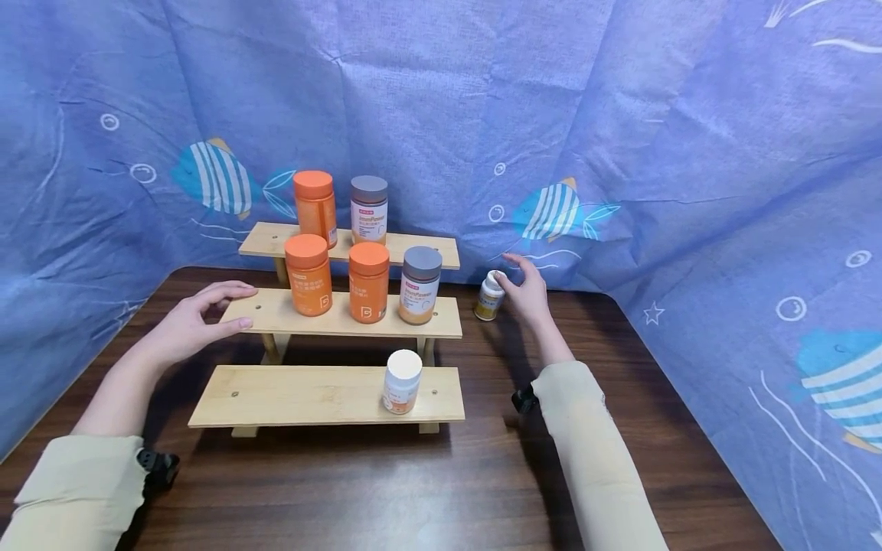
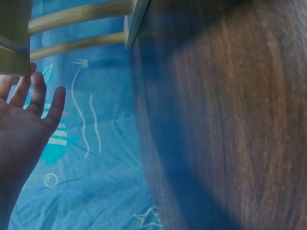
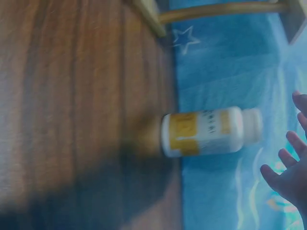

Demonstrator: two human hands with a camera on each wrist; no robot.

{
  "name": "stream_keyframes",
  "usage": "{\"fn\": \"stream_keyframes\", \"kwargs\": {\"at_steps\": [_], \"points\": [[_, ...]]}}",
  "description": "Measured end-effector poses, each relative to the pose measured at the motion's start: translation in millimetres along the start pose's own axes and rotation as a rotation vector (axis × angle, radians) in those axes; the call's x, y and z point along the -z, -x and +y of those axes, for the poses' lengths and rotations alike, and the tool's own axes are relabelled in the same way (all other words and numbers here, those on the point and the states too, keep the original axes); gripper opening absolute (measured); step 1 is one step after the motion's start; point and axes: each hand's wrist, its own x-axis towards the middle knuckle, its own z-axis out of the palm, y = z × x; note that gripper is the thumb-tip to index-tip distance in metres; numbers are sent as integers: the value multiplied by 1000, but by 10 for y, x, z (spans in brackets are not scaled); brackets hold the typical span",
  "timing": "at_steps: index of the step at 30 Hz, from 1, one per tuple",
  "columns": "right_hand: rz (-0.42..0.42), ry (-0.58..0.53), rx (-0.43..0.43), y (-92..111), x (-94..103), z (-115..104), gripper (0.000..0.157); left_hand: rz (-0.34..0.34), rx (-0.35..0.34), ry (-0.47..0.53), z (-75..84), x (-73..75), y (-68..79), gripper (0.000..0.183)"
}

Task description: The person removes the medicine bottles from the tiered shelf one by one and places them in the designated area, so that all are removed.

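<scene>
My left hand [image 1: 196, 321] is at the left end of the middle board of a stepped wooden rack [image 1: 347, 325], its thumb along the near edge and fingers toward the far corner. In the left wrist view, fingertips of the left hand [image 2: 29, 110] meet the board's end and the little finger stands off it. At the back right, a small white bottle [image 1: 490, 297] with a yellow label stands upright on the table. My right hand [image 1: 527, 295] is just right of its cap, fingers spread. The right wrist view shows a gap between these fingers and the cap [image 3: 252, 126].
On the middle board stand two orange jars [image 1: 310, 279] and a grey-lidded jar [image 1: 419, 287]. The top board bears another orange jar [image 1: 315, 208] and grey-lidded jar [image 1: 369, 208]. A white bottle [image 1: 402, 383] stands on the lowest board. Blue cloth [image 1: 427, 115] hangs behind the brown table [image 1: 386, 490].
</scene>
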Motion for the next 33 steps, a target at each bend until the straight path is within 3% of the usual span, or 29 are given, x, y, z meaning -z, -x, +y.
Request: {"fn": "stream_keyframes", "kwargs": {"at_steps": [12, 23, 33], "points": [[-176, -56, 12, -117, 182, -463, 49, -6, 7, 6, -10, 3, -10, 48], [-232, -107, 41, -242, 325, -898, 52, -16, 9, 0, 21, 6, -6, 48], [-271, -133, 81, -357, 316, -1322, 54, -14, 8, 2, 56, 18, 16, 47]]}}
